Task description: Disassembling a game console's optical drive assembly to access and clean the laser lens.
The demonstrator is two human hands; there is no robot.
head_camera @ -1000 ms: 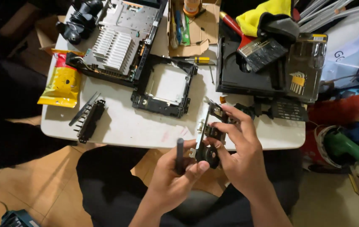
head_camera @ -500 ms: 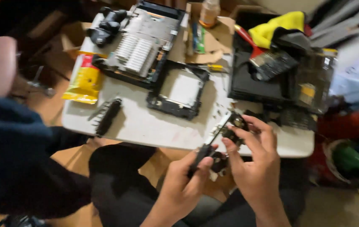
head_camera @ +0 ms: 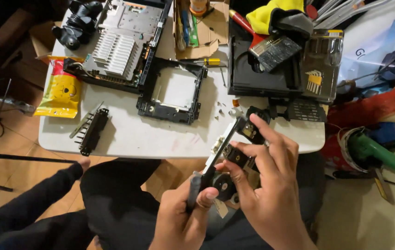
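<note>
Head view: 2 hands; left hand (head_camera: 179, 217) grips 1 screwdriver (head_camera: 195, 190), right hand (head_camera: 267, 185) pinches perhaps 1 drive part (head_camera: 237, 139).

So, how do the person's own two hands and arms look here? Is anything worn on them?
Both hands are bare: the left hand and the right hand have no gloves, and no rings or watch can be seen. The forearms, as far as the frame shows them, are uncovered too, with no sleeve at the wrists. The dark sleeve at lower left belongs to another person nearby.
</note>
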